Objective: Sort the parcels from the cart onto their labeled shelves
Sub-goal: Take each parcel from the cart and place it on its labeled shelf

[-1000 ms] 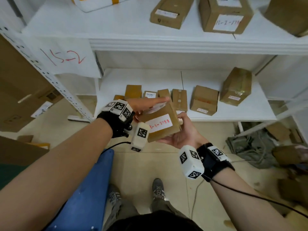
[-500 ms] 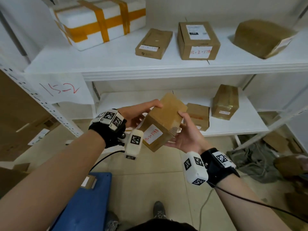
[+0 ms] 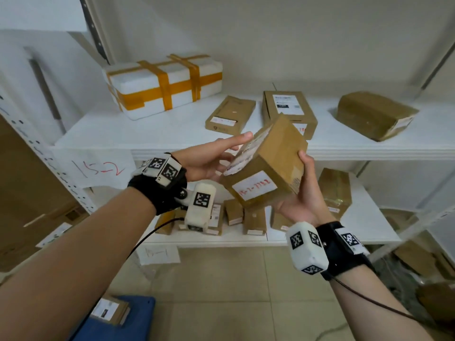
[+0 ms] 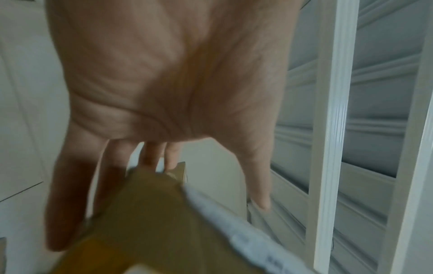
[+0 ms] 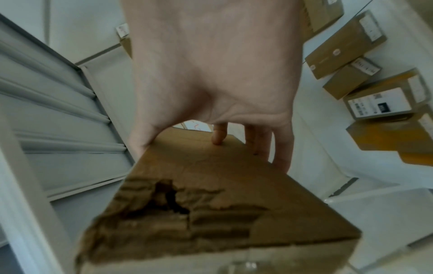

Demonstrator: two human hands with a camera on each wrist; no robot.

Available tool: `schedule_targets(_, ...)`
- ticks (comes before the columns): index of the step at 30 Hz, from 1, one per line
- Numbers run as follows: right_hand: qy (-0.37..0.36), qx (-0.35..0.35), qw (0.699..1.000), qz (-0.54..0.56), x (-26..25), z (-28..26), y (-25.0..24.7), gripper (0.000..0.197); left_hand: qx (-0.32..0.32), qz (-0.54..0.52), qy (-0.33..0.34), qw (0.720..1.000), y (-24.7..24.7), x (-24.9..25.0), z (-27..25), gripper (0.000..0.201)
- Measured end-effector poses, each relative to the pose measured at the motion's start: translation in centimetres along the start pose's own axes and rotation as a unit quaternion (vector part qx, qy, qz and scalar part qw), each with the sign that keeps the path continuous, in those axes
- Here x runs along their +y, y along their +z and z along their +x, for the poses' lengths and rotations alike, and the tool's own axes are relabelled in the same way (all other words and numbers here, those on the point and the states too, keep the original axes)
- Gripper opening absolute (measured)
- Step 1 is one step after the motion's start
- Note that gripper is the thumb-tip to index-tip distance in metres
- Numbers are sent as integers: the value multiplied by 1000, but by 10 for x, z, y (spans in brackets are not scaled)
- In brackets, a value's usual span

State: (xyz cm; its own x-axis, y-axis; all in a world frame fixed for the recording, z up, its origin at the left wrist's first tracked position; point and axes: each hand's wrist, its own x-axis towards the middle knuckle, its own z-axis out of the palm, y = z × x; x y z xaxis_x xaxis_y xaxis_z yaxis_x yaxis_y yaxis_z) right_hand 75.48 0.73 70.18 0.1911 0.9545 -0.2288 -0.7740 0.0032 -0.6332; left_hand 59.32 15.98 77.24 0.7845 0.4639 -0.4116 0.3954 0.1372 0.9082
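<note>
the right hand (image 3: 299, 200) is cupping the cardboard parcel (image 3: 264, 166) from below and behind, thumb curling over its far top edge, while the left hand (image 3: 209, 159) is steadying its near side with straight fingers, thumb lying along the top. the parcel is tilting in the air just in front of the upper shelf (image 3: 172, 129), not yet resting on it.

risk: the right wrist view is showing a torn, crumpled patch on the parcel's underside, so it may be giving way under the grip. the tilt could also be letting it slide off the palm.

a white label (image 3: 253, 187) on the parcel is carrying red handwriting, seemingly "15-2-" then digits too blurred to read. a paper sign (image 3: 98, 168) left of the upper shelf's edge is reading "15-2".
</note>
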Motion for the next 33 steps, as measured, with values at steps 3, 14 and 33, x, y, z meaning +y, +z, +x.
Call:
schedule_targets(3,-31,-2,999,8,-15,14,13,72,2,-33,24,999,0,6,4,59)
schedule_targets(14,15,7,1000,22,-17,97,73,73,70,-211,30,974,-45,-2,6,57)
schedule_targets(33,-114,148,886,-425,-15,255,129,29,250,-134,-22,959,-184,1,17,37)
